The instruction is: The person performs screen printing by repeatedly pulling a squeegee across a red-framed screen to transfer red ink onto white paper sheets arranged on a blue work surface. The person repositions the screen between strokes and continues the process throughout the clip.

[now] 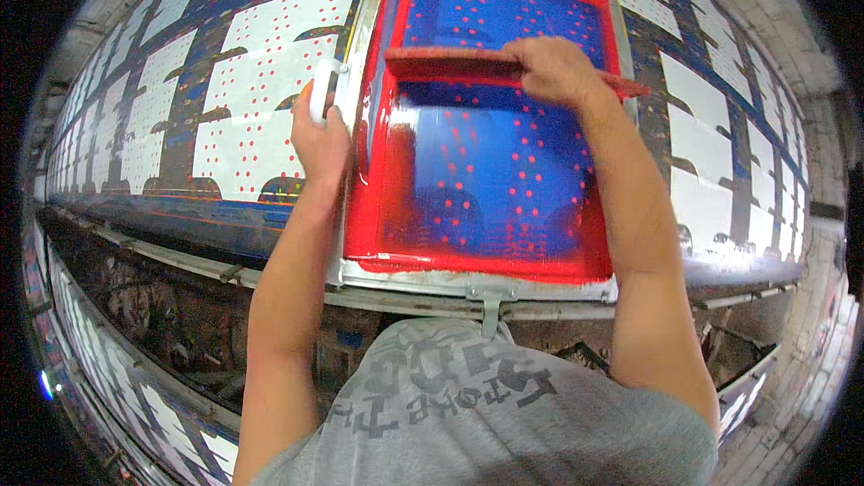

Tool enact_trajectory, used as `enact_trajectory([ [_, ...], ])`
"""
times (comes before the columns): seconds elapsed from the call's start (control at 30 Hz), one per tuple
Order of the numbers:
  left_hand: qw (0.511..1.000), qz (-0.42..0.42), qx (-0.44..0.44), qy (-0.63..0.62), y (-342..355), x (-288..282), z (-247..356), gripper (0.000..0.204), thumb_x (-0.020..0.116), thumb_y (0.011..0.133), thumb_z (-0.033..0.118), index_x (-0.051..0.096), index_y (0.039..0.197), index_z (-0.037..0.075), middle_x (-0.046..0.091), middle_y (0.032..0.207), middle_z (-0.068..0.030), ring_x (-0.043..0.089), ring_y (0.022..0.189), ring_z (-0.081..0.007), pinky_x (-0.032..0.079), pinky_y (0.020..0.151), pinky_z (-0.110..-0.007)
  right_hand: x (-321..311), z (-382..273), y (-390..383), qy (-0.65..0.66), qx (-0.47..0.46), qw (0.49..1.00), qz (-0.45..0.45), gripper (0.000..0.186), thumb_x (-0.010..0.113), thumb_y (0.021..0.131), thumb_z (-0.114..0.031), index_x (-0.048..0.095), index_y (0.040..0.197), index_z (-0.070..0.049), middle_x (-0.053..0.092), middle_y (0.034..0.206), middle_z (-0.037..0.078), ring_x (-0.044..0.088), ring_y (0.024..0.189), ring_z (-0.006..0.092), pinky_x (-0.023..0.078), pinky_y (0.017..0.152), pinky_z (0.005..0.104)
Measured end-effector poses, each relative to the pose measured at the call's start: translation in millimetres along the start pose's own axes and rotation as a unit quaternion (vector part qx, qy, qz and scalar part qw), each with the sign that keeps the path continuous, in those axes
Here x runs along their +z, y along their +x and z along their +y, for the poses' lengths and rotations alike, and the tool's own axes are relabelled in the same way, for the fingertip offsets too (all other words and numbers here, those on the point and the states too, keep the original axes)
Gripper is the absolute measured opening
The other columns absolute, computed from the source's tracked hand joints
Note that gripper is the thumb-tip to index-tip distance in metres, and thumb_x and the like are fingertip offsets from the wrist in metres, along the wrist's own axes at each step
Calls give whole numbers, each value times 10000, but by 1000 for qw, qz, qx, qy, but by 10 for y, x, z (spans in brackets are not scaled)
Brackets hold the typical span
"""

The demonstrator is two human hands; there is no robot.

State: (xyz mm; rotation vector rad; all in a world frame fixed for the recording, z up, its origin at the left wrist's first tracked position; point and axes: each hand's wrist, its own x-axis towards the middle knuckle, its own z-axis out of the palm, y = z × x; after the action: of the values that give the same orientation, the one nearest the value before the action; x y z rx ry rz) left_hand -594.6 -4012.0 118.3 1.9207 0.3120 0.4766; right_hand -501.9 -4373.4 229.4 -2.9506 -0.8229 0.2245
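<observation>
L hand (321, 142) wraps white handle (319, 94), R hand (553, 70) clenched on squeegee (441, 63) partway over screen (490, 157); L panels (270, 81) red-dotted, some R panels (699, 166) look blank, prob. undone.

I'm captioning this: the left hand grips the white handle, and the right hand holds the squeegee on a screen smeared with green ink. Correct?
Only the colour is wrong: the head view shows red ink, not green, on the screen.

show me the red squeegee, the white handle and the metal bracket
Red squeegee (453, 66): head view, on the left stretch of its bar
White handle (319, 96): head view, on its grip
Metal bracket (492, 293): head view, on its upper plate
</observation>
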Motion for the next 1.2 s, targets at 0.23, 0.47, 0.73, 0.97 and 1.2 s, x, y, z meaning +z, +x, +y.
enact_trajectory([
  [0.23, 986, 53, 84, 133, 18, 14, 13, 551, 648, 942, 27, 589, 1487, -24, 698, 1388, -287, 698, 1275, -440, 521, 1116, -488, 190, -989, -1126, 11, 23, 1000, 3, 313, 691, 816, -116, 775, 1116, -146, 794, 1064, 182, 770, 1004, 414, 617, 855, 576],
  [0.47, 998, 24, 18, 62, -72, -20, 131, 547, 651, 965, 3, 585, 1508, 1, 727, 1351, -233, 720, 1249, -383, 544, 1086, -470, 421, -1811, -2086, 50, 34, 997, 39, 308, 719, 812, -87, 788, 1104, -154, 778, 1023, 131, 769, 1001, 362, 622, 856, 538],
  [0.73, 991, 51, 48, 115, -6, 42, 7, 544, 650, 991, 59, 581, 1530, 16, 712, 1381, -262, 704, 1264, -433, 534, 1100, -499, 615, -2131, -2550, 62, 8, 991, 119, 460, 866, 763, -255, 785, 1189, -104, 727, 1130, 130, 685, 1107, 351, 559, 953, 493],
  [0.97, 987, 59, 66, 136, 12, 54, -31, 527, 638, 1010, 92, 588, 1529, 18, 692, 1405, -307, 695, 1279, -445, 528, 1102, -490, 788, -2107, -2761, 109, -23, 981, 161, 630, 896, 789, -467, 738, 1248, -66, 691, 1211, 135, 645, 1182, 373, 526, 1027, 515],
  [1.2, 972, 87, 81, 200, 35, 66, -47, 524, 615, 1006, 77, 605, 1529, 52, 724, 1377, -268, 721, 1244, -415, 539, 1092, -477, 747, -1270, -3345, 213, -50, 939, 265, 531, 896, 835, -346, 752, 1276, -87, 700, 1371, 149, 632, 1323, 384, 503, 1120, 526],
])
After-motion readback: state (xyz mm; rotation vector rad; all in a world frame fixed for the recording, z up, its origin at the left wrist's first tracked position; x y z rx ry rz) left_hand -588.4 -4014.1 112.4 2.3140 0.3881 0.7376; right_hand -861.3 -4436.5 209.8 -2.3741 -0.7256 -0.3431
